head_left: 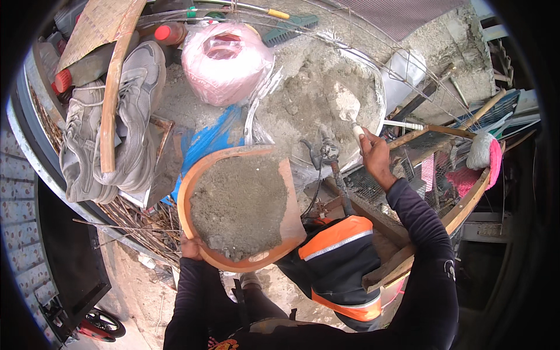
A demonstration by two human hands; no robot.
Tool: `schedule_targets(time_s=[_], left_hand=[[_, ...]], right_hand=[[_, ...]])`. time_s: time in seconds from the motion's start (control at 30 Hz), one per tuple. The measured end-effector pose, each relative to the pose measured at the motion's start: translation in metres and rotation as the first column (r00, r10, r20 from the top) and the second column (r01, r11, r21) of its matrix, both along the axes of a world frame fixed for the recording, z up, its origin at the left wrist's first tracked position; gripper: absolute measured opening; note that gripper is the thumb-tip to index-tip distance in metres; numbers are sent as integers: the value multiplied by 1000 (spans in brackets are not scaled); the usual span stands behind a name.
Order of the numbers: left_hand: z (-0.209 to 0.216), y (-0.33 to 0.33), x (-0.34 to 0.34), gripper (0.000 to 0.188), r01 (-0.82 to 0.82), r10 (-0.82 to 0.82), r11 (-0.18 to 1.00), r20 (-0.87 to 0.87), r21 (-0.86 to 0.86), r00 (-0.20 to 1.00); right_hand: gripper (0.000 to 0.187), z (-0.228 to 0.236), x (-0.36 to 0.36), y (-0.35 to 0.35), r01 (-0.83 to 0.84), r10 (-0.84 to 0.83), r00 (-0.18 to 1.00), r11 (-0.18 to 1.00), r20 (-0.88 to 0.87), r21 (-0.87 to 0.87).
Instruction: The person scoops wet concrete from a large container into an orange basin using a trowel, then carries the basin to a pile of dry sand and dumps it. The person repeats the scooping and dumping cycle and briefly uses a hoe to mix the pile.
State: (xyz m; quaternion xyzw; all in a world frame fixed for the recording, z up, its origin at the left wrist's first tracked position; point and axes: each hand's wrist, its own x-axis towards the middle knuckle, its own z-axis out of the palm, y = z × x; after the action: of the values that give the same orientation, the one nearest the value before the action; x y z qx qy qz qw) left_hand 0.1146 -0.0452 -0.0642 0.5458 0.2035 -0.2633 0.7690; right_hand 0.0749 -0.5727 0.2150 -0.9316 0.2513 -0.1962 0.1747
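Observation:
My left hand (191,248) is closed on the near left rim of an orange scoop-shaped pan (188,198). Grey sandy mix (239,201) fills most of the pan, leaving a bare strip along its right side. In my right hand (377,158) is a trowel (345,104), held by its pale handle. Its mix-smeared blade points away from me, over the grey mix in a wide white-rimmed tub (382,96). The pan's far edge is close to the tub's near left side. Whether the blade touches the mix, I cannot tell.
Grey shoes (134,111) and a wooden strip (111,116) lie at the left. A pink roll of plastic twine (224,64) stands beyond the pan. A handlebar (331,153) and black-and-orange cloth (338,251) are near the tub. Wooden beams (396,265) and thin wires lie right.

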Motion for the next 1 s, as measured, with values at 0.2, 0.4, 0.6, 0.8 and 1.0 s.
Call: schedule_targets(time_s=[0.2, 0.4, 0.6, 0.8, 1.0], left_hand=[[-8, -1, -5, 35, -30, 30, 999, 17, -36, 999], [2, 9, -1, 35, -51, 51, 999, -19, -4, 999], [9, 5, 0, 32, -31, 31, 1000, -46, -1, 998], [13, 4, 1, 31, -51, 52, 998, -58, 20, 997], [14, 6, 0, 34, -3, 4, 999, -26, 43, 1000]], right_hand=[[34, -56, -24, -101, 708, -675, 686, 533, -271, 463], [33, -130, 12, -83, 542, -594, 718, 149, -363, 827], [29, -157, 56, -111, 299, -749, 625, -31, -221, 954], [34, -171, 74, -113, 255, -744, 646, -1, -172, 967], [30, -151, 45, -103, 161, -717, 692, 41, -83, 986]])
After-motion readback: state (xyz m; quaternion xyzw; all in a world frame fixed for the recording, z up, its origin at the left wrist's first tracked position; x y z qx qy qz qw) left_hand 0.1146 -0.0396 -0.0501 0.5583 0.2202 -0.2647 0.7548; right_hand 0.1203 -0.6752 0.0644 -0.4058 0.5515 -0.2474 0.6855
